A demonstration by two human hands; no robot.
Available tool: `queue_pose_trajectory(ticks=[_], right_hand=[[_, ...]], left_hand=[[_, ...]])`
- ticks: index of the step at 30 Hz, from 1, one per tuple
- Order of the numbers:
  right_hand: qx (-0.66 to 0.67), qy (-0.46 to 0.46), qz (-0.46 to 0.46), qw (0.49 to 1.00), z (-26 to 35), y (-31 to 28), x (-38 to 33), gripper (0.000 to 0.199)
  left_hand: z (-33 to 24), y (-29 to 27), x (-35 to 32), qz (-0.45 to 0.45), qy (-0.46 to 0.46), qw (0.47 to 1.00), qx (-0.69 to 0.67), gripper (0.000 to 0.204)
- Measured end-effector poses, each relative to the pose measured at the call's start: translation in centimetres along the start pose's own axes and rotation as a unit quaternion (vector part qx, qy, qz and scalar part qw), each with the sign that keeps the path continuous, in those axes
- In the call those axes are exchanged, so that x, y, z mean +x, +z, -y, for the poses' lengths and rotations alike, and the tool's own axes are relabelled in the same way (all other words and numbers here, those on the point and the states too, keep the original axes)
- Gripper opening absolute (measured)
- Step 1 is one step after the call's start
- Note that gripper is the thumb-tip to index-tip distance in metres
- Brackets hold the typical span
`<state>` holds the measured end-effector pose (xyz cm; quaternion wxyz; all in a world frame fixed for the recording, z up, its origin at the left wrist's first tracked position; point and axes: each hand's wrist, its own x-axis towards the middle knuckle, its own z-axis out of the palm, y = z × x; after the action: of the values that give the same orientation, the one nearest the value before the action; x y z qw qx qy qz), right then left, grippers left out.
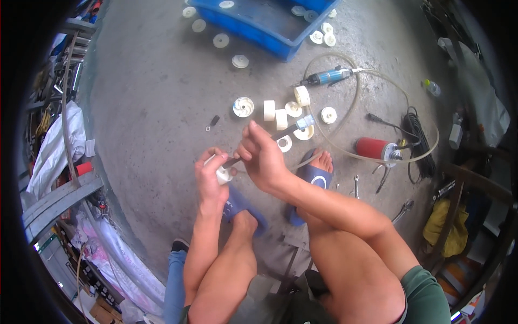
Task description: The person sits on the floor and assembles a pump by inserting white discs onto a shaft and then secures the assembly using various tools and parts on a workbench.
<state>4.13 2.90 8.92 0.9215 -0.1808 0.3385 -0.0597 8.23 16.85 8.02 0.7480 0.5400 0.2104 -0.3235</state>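
Steady the white part (pixel 222 176) — clasped in your left hand (pixel 208 174), off the floor (pixel 151 108) — and line up the dark tool (pixel 287 132) gripped in your right hand (pixel 263 160) squarely with it, fingertips clear of where they meet.

the white piece (pixel 223 176) looks smooth plastic, the hammer head (pixel 305 122) metal, the crate (pixel 270 43) glossy plastic, the floor (pixel 145 108) matt concrete.
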Motion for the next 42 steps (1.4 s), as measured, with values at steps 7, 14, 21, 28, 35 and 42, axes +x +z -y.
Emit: queue_pose_trajectory(ticks=[7,14,21,28,35,42], right_hand=[[0.053,-0.035,-0.086,0.994,-3.8,1.3,3.1,0.055],[0.158,-0.027,-0.190,0.969,1.1,-4.5,4.4,0.054],[-0.230,-0.092,-0.221,0.943,5.6,-11.5,1.3,0.050],[-0.792,-0.148,-0.053,0.590,4.4,-14.2,-0.3,0.038],[-0.896,-0.172,0.039,0.408,4.7,-18.7,-0.6,0.020],[-0.853,-0.277,0.063,0.437,5.4,-16.0,-0.7,0.032]], left_hand=[[2.4,-4.1,6.5,-0.121,-0.078,0.989,-0.041,0.008],[4.2,-5.0,5.2,0.127,-0.125,0.980,-0.090,0.010],[8.8,-3.0,10.3,0.065,0.250,0.755,0.603,0.028],[7.8,-1.7,10.7,0.029,0.356,0.664,0.657,0.048],[4.9,10.4,11.9,0.209,0.480,0.384,0.760,0.067],[6.2,7.7,10.1,0.215,0.385,0.657,0.611,0.086]])
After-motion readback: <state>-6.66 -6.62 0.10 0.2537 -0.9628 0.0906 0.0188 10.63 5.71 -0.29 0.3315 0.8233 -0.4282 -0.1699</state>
